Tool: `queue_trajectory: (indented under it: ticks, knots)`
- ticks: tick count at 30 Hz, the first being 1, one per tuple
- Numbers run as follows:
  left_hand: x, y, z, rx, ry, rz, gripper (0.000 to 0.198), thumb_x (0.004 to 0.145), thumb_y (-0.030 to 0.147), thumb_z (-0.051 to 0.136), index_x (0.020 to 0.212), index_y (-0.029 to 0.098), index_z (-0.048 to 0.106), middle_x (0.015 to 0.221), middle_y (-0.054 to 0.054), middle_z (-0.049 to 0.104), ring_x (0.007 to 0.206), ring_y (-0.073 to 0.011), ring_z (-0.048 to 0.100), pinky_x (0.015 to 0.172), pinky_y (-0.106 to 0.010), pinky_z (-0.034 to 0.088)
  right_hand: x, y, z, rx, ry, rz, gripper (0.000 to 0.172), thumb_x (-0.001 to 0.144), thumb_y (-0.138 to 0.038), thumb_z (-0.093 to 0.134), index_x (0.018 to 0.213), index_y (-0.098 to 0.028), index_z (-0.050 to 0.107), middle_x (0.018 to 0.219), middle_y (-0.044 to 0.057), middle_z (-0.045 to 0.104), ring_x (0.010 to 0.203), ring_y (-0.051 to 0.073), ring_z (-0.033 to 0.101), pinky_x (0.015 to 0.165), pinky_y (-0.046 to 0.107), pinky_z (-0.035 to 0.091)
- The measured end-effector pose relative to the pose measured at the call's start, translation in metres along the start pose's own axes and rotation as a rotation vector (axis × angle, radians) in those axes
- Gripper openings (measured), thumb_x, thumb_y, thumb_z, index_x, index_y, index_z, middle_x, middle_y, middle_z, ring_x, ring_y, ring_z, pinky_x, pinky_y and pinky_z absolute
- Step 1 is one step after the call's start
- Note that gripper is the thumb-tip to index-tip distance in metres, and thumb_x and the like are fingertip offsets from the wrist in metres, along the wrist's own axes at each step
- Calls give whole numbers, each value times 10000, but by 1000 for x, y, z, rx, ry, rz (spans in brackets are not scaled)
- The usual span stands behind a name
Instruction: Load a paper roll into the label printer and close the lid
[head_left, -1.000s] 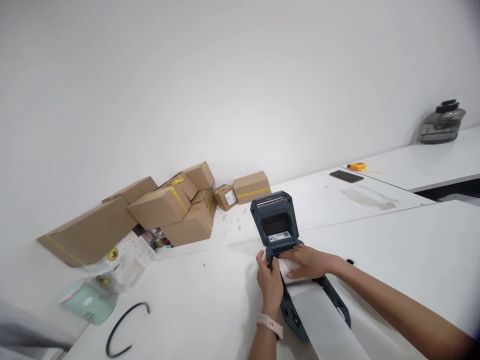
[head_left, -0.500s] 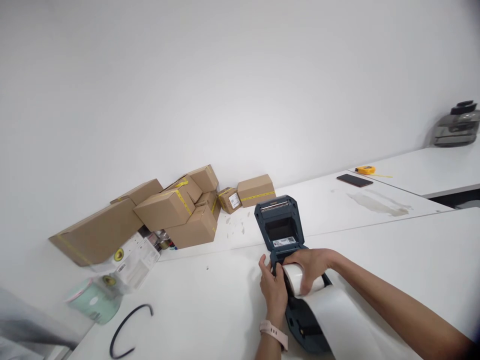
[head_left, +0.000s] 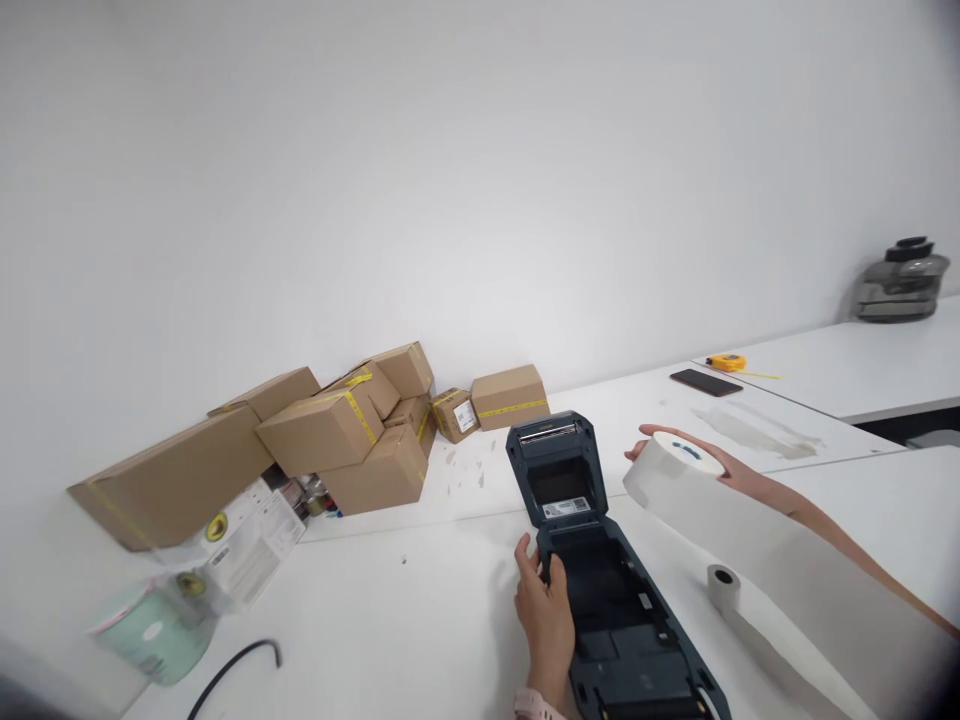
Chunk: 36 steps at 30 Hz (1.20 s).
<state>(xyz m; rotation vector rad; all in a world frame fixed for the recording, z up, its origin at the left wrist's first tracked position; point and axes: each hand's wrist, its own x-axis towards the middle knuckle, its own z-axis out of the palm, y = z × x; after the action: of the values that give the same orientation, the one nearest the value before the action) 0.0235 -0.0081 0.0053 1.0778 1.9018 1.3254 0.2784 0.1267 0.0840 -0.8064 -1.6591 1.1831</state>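
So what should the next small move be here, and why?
Probably lower the large white roll onto the table, freeing the right hand: that hand holds it raised outside the open dark printer, while the left hand is on the printer's left edge and a smaller roll sits alongside.

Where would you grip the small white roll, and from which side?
I'd likely pinch the small white roll across its curved wall, coming from above on the side toward the dark device: its cored end faces upward, while its loose strip trails off toward the picture's lower right.
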Motion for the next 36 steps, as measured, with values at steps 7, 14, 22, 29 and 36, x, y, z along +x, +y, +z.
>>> queue_trajectory:
  ticks: [7,14,22,29,36]
  knots:
    - [0,-1,1,8,11,32,538,892,431,484,1370,190,427,1330,-169,625,1212,-267,596,991,-363,427,10,50,-18,107,-215,233,806,638,-476,771,1347,-240,472,1169,122,672,972,319,673,751,400,544]
    - [1,-2,2,4,5,46,514,907,430,462,1363,196,424,1320,-158,633,1187,-251,611,985,-355,432,10,82,3,-37,-182,327,701,620,-369,760,1263,-243,511,1113,66,665,1031,285,631,858,386,514]
    - [0,0,2,5,24,15,534,882,462,518,1353,216,459,1336,-132,631,1213,-246,599,997,-335,433,2,106,13,-71,-155,361,782,650,-375,751,1345,-233,423,1166,93,654,1037,291,641,855,393,533]
    - [-2,4,0,5,25,20,530,886,459,512,1355,218,462,1346,-140,623,1213,-256,596,1000,-358,435,-13,101,-19,-97,-205,393,880,675,-471,781,1455,-285,419,1428,111,553,1307,343,515,1049,448,448]
    - [-4,5,-1,3,6,27,506,901,453,483,1349,219,462,1348,-144,616,1246,-256,569,998,-356,429,-61,91,-65,-101,-410,404,469,734,-410,713,1193,-314,705,1374,76,608,1341,372,474,1066,445,424]
